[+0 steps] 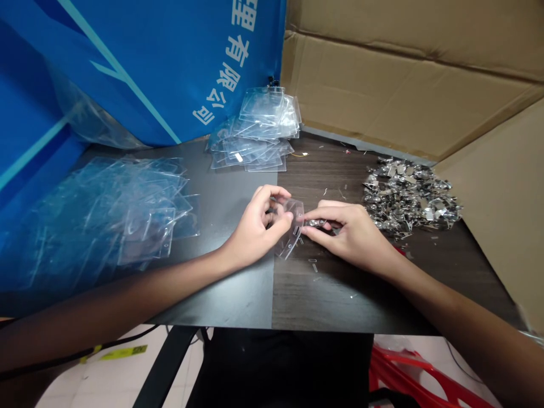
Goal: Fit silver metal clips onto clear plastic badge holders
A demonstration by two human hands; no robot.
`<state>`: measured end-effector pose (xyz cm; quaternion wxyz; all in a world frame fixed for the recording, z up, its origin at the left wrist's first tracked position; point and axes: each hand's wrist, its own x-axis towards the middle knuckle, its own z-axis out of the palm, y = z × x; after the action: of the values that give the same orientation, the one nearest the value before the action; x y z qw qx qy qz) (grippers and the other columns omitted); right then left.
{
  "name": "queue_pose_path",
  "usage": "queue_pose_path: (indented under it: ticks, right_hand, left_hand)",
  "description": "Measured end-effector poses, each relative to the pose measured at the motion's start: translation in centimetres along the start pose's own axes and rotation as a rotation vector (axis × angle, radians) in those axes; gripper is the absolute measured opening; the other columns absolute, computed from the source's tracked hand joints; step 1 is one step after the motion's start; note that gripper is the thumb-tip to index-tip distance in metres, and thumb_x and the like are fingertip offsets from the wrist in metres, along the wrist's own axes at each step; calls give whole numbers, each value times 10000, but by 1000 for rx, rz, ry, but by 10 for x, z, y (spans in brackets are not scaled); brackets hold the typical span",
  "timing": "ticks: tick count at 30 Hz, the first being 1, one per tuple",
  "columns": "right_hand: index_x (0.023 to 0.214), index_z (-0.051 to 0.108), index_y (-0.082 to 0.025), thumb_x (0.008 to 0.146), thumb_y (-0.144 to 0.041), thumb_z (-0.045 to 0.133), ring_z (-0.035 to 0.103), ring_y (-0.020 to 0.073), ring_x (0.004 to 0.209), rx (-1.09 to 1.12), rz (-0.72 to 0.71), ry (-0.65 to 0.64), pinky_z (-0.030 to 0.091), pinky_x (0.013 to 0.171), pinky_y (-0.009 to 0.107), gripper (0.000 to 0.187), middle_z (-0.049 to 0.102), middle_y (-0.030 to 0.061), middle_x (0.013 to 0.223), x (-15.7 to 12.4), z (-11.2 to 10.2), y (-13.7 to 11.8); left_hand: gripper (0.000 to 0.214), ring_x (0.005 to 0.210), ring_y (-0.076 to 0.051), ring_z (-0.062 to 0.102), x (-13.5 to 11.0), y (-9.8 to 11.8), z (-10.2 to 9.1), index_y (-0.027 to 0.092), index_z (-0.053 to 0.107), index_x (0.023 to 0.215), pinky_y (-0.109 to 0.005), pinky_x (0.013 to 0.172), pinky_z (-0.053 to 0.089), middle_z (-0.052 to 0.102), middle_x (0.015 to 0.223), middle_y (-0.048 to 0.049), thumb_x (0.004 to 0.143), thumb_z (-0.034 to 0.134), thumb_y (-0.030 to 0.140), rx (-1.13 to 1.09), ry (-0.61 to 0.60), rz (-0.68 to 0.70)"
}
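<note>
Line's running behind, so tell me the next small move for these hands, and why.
Probably the right hand should ease the small metal clip onto the edge of the clear plastic badge holder. The clip's end is already right at that edge, and the left hand is pinching the holder steady.

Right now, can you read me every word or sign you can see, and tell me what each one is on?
"理有限公司": white Chinese characters on the blue printed sheet; more of the line may run past the top of the picture.
Unreadable: marks on the yellow-green strip on the floor are too small and blurred.
No other words, numbers or signs can be read.
</note>
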<state>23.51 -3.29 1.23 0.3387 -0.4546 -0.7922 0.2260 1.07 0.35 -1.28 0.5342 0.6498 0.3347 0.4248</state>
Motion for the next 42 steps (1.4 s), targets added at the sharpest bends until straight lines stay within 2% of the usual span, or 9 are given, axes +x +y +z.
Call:
queue_pose_path:
  ticks: [6,15,25,32,35,39,42]
  right_hand:
    - [1059,909,-239,995,-225,779,488,128,604,5,16,-19,381,626,287,146,577,-35,685,0,-1,0]
    - [979,899,-213,1019,-205,746,518,123,601,-16,-49,-85,361,603,271,158,614,-23,673,1,0,-2]
    - [916,860,-197,1033,-213,708,510,117,589,-47,-73,-122,368,606,269,192,656,-14,696,0,3,-3]
    - [870,824,-200,1050,-228,694,486,127,617,-51,-112,-118,361,618,281,224,583,-22,679,-2,4,-3]
    - [869,813,-203,1018,-239,733,519,139,644,-18,-66,-95,392,627,285,173,590,-15,704,-2,4,-4]
    - [930,818,-201,970,-238,779,606,156,705,107,29,-70,486,683,297,66,695,17,826,-2,7,-4]
    - [946,827,-197,959,-212,776,626,155,710,142,63,-49,506,700,301,55,720,21,848,-2,9,-5]
  left_hand:
    - [298,1009,-185,631,0,0,0,211,594,1210,-306,861,541,599,1151,-74,954,736,269,15,-10,2]
    - [349,866,-146,587,0,1,1,215,591,1176,-279,763,536,567,1105,-50,899,793,283,13,19,-16]
    - [360,811,-112,554,0,4,2,211,568,1140,-243,697,502,527,1086,-33,876,800,289,-6,14,-39]
    - [357,819,-114,553,-1,2,4,214,565,1138,-244,693,507,529,1084,-32,877,800,279,27,-8,-37]
    - [345,828,-116,553,-1,1,4,217,548,1135,-255,712,512,531,1092,-33,894,787,282,32,1,-30]
    - [329,837,-119,550,-1,1,4,219,516,1144,-274,739,509,532,1093,-32,924,756,273,50,24,-27]
    - [320,828,-122,540,-1,2,4,220,504,1139,-283,732,506,525,1078,-30,936,746,271,54,13,-24]
